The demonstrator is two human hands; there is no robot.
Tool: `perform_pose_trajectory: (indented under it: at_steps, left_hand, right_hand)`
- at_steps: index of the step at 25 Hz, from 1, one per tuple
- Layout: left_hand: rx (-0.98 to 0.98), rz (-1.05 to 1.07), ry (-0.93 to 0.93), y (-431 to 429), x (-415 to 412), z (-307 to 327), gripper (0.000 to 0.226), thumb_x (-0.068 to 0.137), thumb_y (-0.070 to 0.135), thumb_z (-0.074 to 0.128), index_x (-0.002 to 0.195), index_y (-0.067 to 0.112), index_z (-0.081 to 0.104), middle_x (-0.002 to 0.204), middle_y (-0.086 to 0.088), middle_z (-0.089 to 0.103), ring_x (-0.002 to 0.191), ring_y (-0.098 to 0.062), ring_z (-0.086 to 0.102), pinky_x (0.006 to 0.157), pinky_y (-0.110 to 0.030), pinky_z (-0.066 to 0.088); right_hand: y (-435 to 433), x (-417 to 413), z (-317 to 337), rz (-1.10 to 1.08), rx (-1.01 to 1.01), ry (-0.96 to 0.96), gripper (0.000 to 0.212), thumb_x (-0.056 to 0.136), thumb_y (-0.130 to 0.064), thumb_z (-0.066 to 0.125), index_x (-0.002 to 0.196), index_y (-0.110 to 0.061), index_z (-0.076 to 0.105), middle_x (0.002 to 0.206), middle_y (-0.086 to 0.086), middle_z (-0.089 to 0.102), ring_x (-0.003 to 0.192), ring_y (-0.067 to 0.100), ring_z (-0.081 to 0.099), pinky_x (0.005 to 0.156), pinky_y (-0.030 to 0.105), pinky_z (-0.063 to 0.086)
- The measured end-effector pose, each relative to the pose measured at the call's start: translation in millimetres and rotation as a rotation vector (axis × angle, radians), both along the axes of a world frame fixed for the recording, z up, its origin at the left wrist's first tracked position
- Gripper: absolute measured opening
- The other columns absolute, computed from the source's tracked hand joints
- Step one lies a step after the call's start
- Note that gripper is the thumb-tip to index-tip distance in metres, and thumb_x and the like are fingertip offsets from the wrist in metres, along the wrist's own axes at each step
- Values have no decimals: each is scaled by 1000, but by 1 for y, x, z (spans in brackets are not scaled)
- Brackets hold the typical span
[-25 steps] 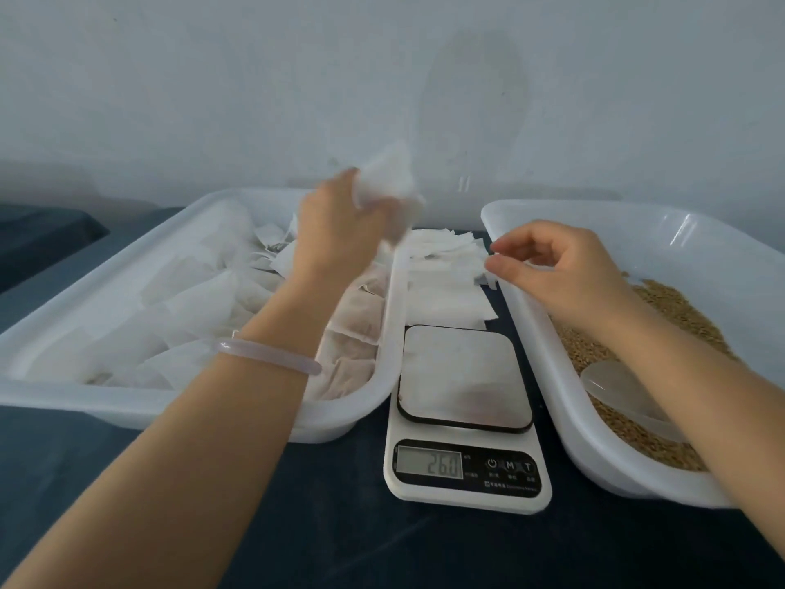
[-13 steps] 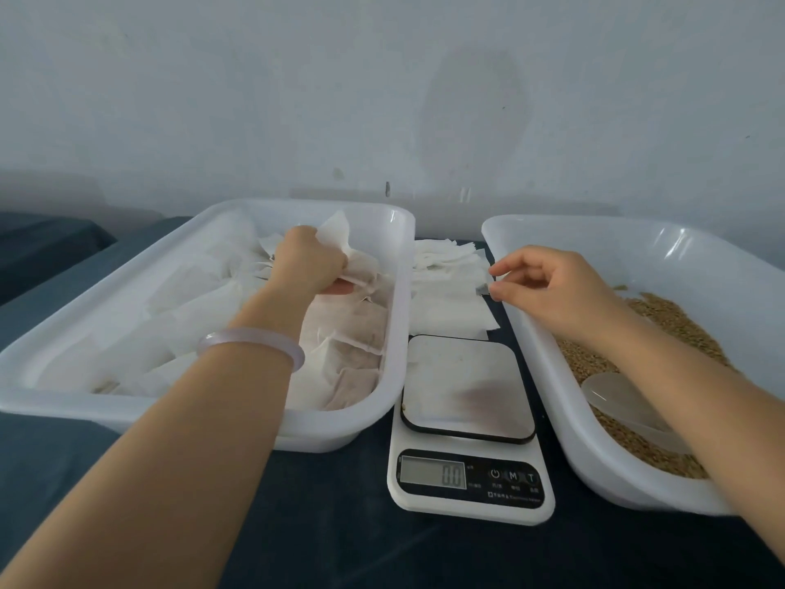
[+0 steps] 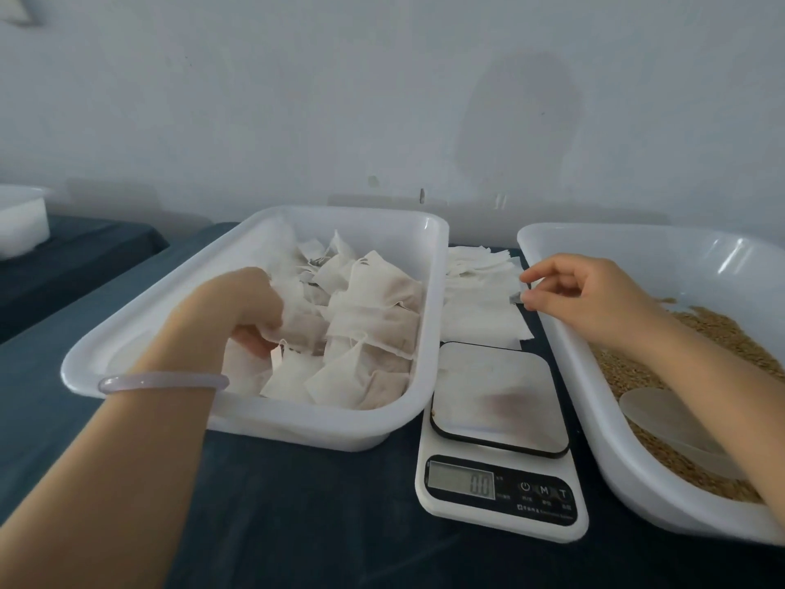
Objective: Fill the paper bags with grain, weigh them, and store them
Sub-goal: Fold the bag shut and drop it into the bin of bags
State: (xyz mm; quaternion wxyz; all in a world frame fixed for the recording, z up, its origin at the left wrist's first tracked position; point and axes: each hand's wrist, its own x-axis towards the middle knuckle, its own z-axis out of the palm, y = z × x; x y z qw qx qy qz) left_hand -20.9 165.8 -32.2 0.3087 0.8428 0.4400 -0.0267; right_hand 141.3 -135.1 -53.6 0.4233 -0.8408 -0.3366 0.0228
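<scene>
Two grips: left hand [image 3: 238, 308] clutches an apparently soft, light grain-filled white paper bag [image 3: 302, 329] mid-body; right hand [image 3: 586, 299] pinches the corner of a flimsy empty bag [image 3: 515, 297].

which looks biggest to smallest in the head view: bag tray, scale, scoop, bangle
1. bag tray
2. scale
3. scoop and bangle: unranked. They span about alike, but the bangle sits nearer the camera and the right arm hides part of the scoop.
</scene>
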Motion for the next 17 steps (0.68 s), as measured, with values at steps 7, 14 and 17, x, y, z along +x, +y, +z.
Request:
perform_pose_trajectory:
  at_steps: [7,14,17]
  left_hand:
    - [697,-137,-133,-26,31,28,22,87,16,56,107,7,57,107,-13,59,100,-34,55,74,-33,38]
    - [719,-843,117,-151,145,1,10,89,4,45,89,9,54,93,-7,54,83,-26,51,70,-31,40]
    - [675,-839,199,-157,169,-22,24,92,12,50,115,12,57,106,-6,58,95,-26,57,73,-32,41]
  right_hand:
    - [0,1,1,-7,14,38,15,85,-23,68,100,-24,65,82,-7,70,85,12,64,74,18,44]
    - [-2,0,2,-9,82,69,17,87,-20,66,104,-19,63,74,-7,72,76,10,64,61,8,43]
    - [-2,1,1,7,85,77,17,87,-19,65,104,-20,62,75,-6,72,80,11,65,68,12,45]
